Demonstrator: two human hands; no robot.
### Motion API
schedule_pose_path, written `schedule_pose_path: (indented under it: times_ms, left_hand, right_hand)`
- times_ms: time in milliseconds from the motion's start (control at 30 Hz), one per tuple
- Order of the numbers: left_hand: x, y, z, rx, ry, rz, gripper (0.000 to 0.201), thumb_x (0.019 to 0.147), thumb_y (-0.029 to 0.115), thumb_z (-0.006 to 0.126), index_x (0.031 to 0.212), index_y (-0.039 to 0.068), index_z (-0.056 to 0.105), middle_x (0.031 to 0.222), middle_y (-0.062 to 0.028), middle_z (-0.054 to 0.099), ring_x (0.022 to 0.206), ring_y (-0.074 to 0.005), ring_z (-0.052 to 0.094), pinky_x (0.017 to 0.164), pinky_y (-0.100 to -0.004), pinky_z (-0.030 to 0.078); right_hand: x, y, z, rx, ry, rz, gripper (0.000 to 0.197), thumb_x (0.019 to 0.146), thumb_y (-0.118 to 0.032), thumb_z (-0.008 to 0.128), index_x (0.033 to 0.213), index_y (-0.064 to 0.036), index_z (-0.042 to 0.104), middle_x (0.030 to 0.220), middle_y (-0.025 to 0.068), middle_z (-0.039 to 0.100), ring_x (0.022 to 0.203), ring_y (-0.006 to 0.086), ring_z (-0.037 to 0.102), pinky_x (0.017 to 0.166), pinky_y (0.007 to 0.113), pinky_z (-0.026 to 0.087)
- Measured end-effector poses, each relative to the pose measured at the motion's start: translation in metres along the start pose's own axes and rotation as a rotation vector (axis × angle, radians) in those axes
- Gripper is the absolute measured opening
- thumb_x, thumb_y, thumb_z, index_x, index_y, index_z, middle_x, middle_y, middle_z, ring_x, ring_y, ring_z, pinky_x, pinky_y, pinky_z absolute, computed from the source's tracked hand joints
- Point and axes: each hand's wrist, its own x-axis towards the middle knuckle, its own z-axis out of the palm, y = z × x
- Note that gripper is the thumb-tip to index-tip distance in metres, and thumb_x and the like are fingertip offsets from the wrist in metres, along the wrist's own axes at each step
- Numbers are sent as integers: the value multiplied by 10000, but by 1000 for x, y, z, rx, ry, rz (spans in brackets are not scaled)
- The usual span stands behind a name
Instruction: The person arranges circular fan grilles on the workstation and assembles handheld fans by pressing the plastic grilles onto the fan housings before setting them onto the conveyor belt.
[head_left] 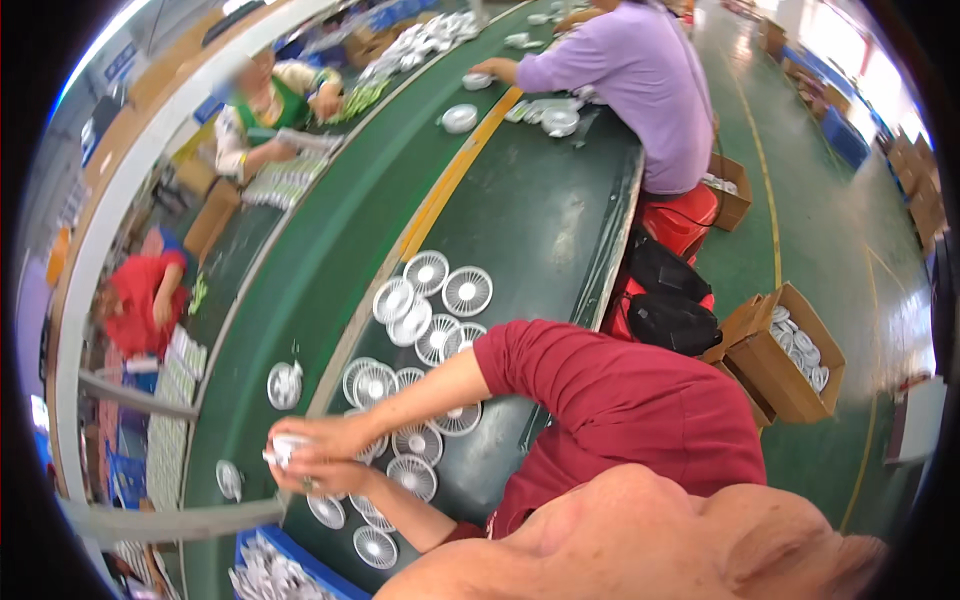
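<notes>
My right hand (325,436) and my left hand (325,478) are together above the near edge of the green conveyor belt. Both are closed around a white plastic fan part (287,449), mostly hidden by my fingers. Under and beside my forearms, several round white fan grilles (467,291) with radial slats lie on the dark green table (520,240), some overlapping. On the belt close to my hands are a white round fan part (284,386) and, nearer, another white fan part (229,480).
A blue bin (335,582) of white parts stands beside the grilles. A grey metal bar (180,522) crosses near my hands. One co-worker in purple (625,85) works along the belt; others sit opposite. Cardboard boxes (790,375) and red stools (680,222) stand on the floor.
</notes>
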Motion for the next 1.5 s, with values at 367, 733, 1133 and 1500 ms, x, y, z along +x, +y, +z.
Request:
schedule_pose_path:
  times_ms: [367, 733, 1133, 1500]
  left_hand:
    - [-16, 31, -74, 494, -49, 81, 350, 910, 188, 609, 1253, 133, 571, 1380, -117, 477, 1242, -255, 471, 947, -380, 422]
    - [112, -33, -70, 1052, -227, 246, 418, 836, 89, 577, 1252, 67, 552, 1333, -192, 516, 1279, -375, 442, 1071, -422, 367]
    - [137, -56, -39, 1239, -232, -19, 246, 861, 265, 626, 1033, 102, 559, 931, -148, 680, 876, -350, 653, 768, -483, 508]
    - [13, -2, -35, -586, 165, -325, 249, 964, 271, 538, 1116, 74, 556, 1054, -56, 606, 969, -142, 583, 818, -316, 504]
  right_hand:
    - [3, 42, -245, -895, 459, 371, 736, 668, -573, 755, 1145, -26, 629, 1099, 199, 661, 1025, 330, 641, 917, 410, 493]
    - [-92, -9, -254, -1264, 8, 360, 762, 723, -430, 775, 1342, -88, 492, 1321, 251, 507, 1289, 423, 413, 1073, 480, 337]
    - [-78, -38, -235, -840, 120, 469, 425, 844, -329, 674, 1152, -38, 642, 1115, 171, 663, 968, 328, 649, 913, 410, 482]
    - [-6, -31, -124, -299, 145, 281, 403, 840, -111, 660, 1217, -16, 553, 1029, 70, 625, 858, 118, 613, 643, 250, 523]
